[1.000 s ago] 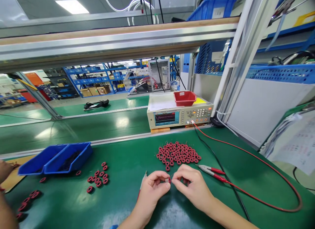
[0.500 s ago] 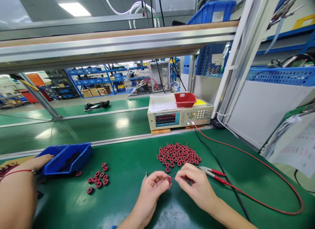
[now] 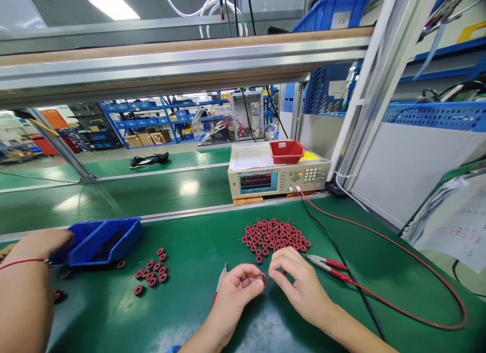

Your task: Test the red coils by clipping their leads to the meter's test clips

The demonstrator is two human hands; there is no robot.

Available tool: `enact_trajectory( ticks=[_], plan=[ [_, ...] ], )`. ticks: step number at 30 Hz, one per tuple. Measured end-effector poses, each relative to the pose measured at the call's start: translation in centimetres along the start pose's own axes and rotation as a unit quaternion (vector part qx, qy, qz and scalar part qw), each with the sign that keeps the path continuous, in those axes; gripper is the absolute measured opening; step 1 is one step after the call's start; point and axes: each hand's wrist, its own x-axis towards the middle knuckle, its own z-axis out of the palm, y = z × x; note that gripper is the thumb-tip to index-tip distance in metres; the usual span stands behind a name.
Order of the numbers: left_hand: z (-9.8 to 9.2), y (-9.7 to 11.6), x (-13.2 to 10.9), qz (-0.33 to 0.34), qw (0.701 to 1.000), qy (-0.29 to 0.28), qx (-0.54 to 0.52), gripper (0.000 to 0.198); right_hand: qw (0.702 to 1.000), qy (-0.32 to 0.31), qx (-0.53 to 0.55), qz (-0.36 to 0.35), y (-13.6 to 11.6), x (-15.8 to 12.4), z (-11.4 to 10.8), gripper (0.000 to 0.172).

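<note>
Green desk (image 3: 152,322): your left hand (image 3: 237,290) pinches one red coil (image 3: 262,278), near side; your right hand (image 3: 299,282), curled just right of it, hold on any wire unclear. Step, seemingly: dressing wire; next move likely calls for a fine pinch. Farther: coil pile (image 3: 275,236), tester (image 3: 283,177).

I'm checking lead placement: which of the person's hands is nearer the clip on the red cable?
Right. The right hand is just left of the clip; the left hand is farther left, pinching a small red ring.
</note>
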Motion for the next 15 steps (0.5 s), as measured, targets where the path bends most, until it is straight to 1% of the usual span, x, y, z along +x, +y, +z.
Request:
enact_trajectory(
  ticks=[2,4,7,9,11,13,15],
  plan=[
    [0.0,0.1,0.0,-0.007,1.0,-0.001,-0.006,0.034,1.0,0.003,0.011,-0.007,0.0,0.1,-0.2,0.015],
    [0.0,0.2,0.0,-0.016,1.0,0.001,-0.022,0.033,0.999,0.025,0.031,-0.003,-0.1,0.2,-0.5,0.015],
    [0.0,0.3,0.0,-0.035,0.997,0.005,-0.065,0.034,0.995,0.07,0.065,0.035,0.2,0.7,-1.1,0.019],
    [0.0,0.3,0.1,-0.055,0.993,0.006,-0.1,0.034,0.991,0.076,0.082,0.076,0.7,1.0,-1.3,0.022],
    [-0.1,0.3,0.1,-0.076,0.989,0.008,-0.13,0.035,0.985,0.05,0.105,0.124,1.3,1.2,-1.3,0.021],
    [-0.2,0.3,0.2,-0.093,0.984,0.005,-0.15,0.035,0.978,0.002,0.132,0.163,1.6,1.2,-1.2,0.016],
    [-0.3,0.1,0.1,-0.099,0.982,-0.005,-0.161,0.036,0.969,-0.048,0.157,0.182,1.5,1.1,-0.9,0.012]
  ],
)
